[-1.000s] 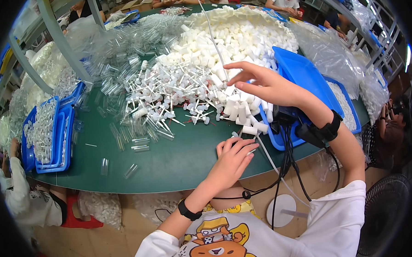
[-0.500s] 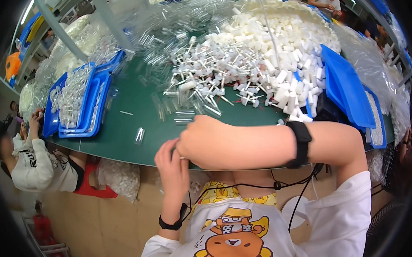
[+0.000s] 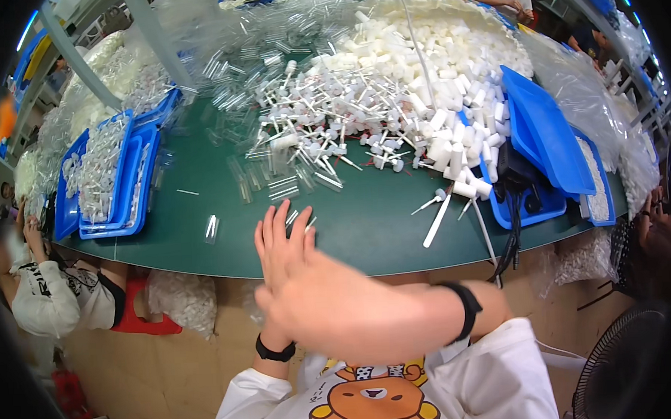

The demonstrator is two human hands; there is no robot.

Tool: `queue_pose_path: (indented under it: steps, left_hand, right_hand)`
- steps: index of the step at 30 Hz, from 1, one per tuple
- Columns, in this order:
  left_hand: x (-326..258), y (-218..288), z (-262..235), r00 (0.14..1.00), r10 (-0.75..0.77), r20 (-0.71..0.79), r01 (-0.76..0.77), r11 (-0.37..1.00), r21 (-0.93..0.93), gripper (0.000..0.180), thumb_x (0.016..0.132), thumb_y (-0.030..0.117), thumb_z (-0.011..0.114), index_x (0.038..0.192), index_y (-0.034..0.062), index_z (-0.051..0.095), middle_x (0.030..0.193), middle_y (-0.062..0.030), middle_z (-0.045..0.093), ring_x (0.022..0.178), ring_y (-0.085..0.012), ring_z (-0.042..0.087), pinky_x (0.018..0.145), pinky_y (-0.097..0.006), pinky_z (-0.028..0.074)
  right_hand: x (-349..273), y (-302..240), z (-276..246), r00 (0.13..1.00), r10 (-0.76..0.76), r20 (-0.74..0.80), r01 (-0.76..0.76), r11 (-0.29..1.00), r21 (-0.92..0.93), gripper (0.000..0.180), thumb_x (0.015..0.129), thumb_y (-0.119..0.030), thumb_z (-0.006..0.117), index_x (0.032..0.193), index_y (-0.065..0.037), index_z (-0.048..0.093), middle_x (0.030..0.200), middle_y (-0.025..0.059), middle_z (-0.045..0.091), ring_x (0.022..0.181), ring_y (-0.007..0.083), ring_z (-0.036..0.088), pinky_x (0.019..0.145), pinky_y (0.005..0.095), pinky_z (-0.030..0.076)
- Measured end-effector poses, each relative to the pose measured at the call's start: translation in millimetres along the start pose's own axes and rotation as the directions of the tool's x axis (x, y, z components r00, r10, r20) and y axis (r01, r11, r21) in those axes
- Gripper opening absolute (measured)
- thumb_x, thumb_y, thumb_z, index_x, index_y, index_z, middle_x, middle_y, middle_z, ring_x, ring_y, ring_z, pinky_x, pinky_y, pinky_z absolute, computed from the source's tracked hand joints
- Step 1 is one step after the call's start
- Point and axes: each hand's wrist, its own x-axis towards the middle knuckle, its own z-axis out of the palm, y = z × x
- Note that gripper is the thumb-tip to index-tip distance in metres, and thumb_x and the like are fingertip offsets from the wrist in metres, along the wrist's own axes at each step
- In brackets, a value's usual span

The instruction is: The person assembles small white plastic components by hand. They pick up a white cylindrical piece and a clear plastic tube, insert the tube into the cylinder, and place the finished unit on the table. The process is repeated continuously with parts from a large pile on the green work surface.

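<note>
Left hand's [image 3: 282, 249] fingers fanned, right hand's [image 3: 306, 301] hidden, can't tell — sideways bump could roll clear tube [image 3: 212, 228] off desk [image 3: 374, 234].

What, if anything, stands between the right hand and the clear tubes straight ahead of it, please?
The left hand does: in this view its spread fingers lie between the blurred right hand and the tubes just past their tips.

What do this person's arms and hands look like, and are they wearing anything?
No gloves: the left hand has bare fingers, and the right hand is bare but blurry. The left armband and right armband are black. The left sleeve and right sleeve are white and loose.
</note>
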Motion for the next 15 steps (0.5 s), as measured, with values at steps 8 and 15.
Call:
queue_pose_path:
  steps: [8,15]
  left_hand:
    - [14,15,10,0.999,-0.027,0.040,0.025,0.999,0.045,0.027,0.090,0.016,0.049,0.115,0.0113,0.058,0.135,-0.0134,0.037,0.121,-0.0358,0.032,0.103,-0.047,0.020]
    - [0,15,-11,0.992,0.008,0.125,0.007,0.993,-0.118,0.030,0.087,0.009,0.047,0.115,0.0109,0.059,0.135,-0.0115,0.038,0.123,-0.0339,0.030,0.104,-0.044,0.019]
  right_hand:
    - [-73,-1,43,0.972,0.191,0.139,-0.236,0.798,0.555,0.021,0.078,-0.014,0.061,0.093,0.000,0.056,0.087,0.0119,0.061,0.085,0.0282,0.060,0.073,0.0378,0.045]
    - [-147,79,76,0.439,0.839,-0.323,-0.767,0.537,0.352,0.029,0.072,0.001,0.064,0.100,-0.001,0.056,0.090,0.0152,0.054,0.088,0.0322,0.052,0.076,0.0400,0.043]
